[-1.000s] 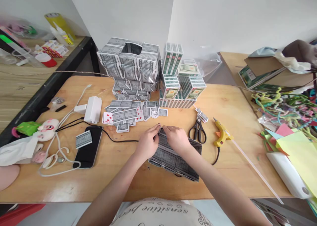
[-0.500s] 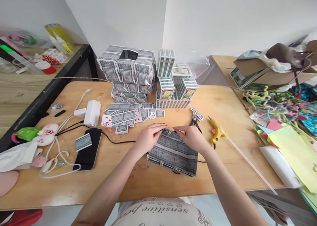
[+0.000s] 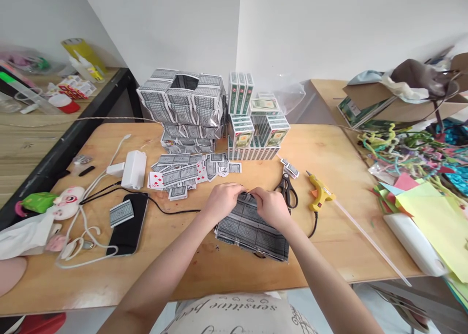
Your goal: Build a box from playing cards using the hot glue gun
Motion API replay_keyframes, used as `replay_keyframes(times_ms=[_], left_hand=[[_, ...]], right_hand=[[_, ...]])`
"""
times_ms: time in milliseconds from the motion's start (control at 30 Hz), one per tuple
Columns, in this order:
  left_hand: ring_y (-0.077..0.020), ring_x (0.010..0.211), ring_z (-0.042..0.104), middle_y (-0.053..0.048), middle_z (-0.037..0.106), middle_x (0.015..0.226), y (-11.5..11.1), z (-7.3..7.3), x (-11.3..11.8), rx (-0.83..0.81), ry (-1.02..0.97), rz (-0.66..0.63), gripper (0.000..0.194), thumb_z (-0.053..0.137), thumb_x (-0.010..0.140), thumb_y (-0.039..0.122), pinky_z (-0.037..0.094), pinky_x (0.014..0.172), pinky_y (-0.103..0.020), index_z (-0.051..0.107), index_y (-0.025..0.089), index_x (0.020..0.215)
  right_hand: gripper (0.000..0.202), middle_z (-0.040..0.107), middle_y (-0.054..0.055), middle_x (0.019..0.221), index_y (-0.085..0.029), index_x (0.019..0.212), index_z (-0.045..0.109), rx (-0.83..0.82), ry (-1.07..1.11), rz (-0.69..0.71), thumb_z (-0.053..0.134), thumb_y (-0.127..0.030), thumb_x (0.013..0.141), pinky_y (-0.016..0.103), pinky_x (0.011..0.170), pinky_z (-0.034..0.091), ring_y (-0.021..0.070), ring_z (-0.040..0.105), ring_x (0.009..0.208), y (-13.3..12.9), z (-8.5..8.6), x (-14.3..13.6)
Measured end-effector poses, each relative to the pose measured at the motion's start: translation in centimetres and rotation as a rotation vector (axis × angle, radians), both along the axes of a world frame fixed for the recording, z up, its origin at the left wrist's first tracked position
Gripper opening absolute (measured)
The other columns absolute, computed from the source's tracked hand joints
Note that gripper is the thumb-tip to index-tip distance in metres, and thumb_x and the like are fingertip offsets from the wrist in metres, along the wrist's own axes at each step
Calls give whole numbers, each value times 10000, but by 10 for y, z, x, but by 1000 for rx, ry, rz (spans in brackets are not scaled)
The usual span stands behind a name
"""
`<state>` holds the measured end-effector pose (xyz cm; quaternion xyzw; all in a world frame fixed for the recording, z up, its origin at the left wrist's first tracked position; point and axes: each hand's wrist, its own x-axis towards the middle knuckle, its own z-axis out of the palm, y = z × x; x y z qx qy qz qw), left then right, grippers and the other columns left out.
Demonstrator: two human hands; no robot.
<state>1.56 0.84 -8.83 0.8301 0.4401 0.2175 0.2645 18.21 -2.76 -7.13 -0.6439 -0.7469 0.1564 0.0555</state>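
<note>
A panel of joined playing cards [image 3: 252, 226], backs up in grey pattern, lies in front of me near the table's front edge. My left hand [image 3: 225, 201] grips its far edge, fingers closed. Close beside it, my right hand [image 3: 270, 207] pinches the same far edge, thumbs nearly meeting. The fingertips partly hide that edge. Black-handled scissors [image 3: 287, 190] rest just beyond my right hand. Loose playing cards [image 3: 179, 173] are heaped past my left hand, some face up with red diamonds.
A tall card-built structure [image 3: 186, 105] stands at the back, beside stacked card boxes [image 3: 252, 129]. To the right lies a yellow glue gun [image 3: 321, 192] with a long clear glue stick [image 3: 373, 244]. A phone [image 3: 129, 226], a white charger [image 3: 134, 169] and cables occupy the left.
My two hands have come closer together at the panel's far edge, the right moving left. The scissors' handles are now uncovered. The view has shifted slightly.
</note>
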Motion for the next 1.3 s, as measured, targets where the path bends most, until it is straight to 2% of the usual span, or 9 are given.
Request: replay_keyframes(times_ms=[200, 333, 400, 533, 667, 800, 967, 1067, 1300], left_hand=[[-155, 1155, 508, -1, 567, 1234, -12, 2, -10, -119, -209, 109, 409, 508, 790, 142, 396, 1002, -311, 536, 252, 1183], [-172, 1045, 587, -55, 618, 1149, -23, -4, -19, -220, -255, 313, 358, 516, 767, 144, 465, 928, -317, 553, 188, 1120], [-155, 927, 637, -55, 657, 1060, -25, -7, -20, -253, -285, 327, 282, 492, 770, 129, 503, 864, -298, 587, 171, 1032], [-159, 869, 648, -35, 679, 986, -21, -4, -15, -173, -235, 317, 244, 493, 773, 146, 517, 814, -297, 607, 190, 984], [-171, 914, 628, -4, 681, 988, -14, 5, -10, -32, -98, 246, 247, 472, 797, 158, 490, 836, -306, 638, 233, 964], [-183, 873, 635, 7, 692, 957, -10, 9, -8, 40, 50, 207, 254, 458, 814, 162, 495, 773, -306, 666, 258, 926], [-190, 891, 623, -5, 687, 966, -10, 10, -7, 143, 195, 117, 296, 429, 825, 124, 487, 757, -307, 657, 249, 965], [-192, 910, 611, -16, 682, 972, -12, 10, -5, 153, 222, 113, 329, 420, 810, 81, 486, 769, -309, 649, 234, 989], [-184, 966, 592, -24, 661, 1050, -16, 9, -3, 108, 120, 171, 374, 415, 792, 67, 480, 853, -328, 644, 237, 1034]], right_hand=[[303, 710, 31, 916, -221, 989, 639, -33, 156, 39, 351, -248, 901, 227, 735, 430, 168, 654, 832, -2, 7, 7], [293, 703, 39, 936, -216, 937, 663, 29, 222, -35, 403, -338, 874, 250, 750, 437, 182, 644, 844, -6, 9, 20], [310, 707, 41, 882, -215, 892, 668, 100, 255, -226, 429, -407, 847, 259, 713, 444, 185, 643, 793, -10, 7, 35], [404, 687, 91, 745, -186, 813, 656, 215, 137, -824, 385, -486, 818, 317, 627, 436, 236, 623, 707, -20, -7, 89], [535, 649, 212, 915, -107, 923, 626, 86, -51, -1088, 384, -562, 778, 411, 737, 431, 341, 573, 935, -32, -29, 141], [672, 565, 287, 1071, -55, 1009, 592, -98, -97, -1112, 336, -628, 769, 497, 879, 355, 390, 468, 1108, -27, -47, 152], [890, 396, 338, 1251, 25, 1258, 366, -36, -37, -1379, 381, -674, 707, 593, 874, 321, 440, 323, 1195, -1, -61, 133], [921, 385, 324, 1268, 15, 1288, 323, -17, -31, -1384, 417, -665, 675, 600, 880, 311, 433, 328, 1187, 8, -64, 128], [649, 577, 256, 1051, -91, 1095, 565, 2, 65, -1266, 464, -549, 647, 543, 782, 411, 408, 521, 1000, 1, -57, 140]])
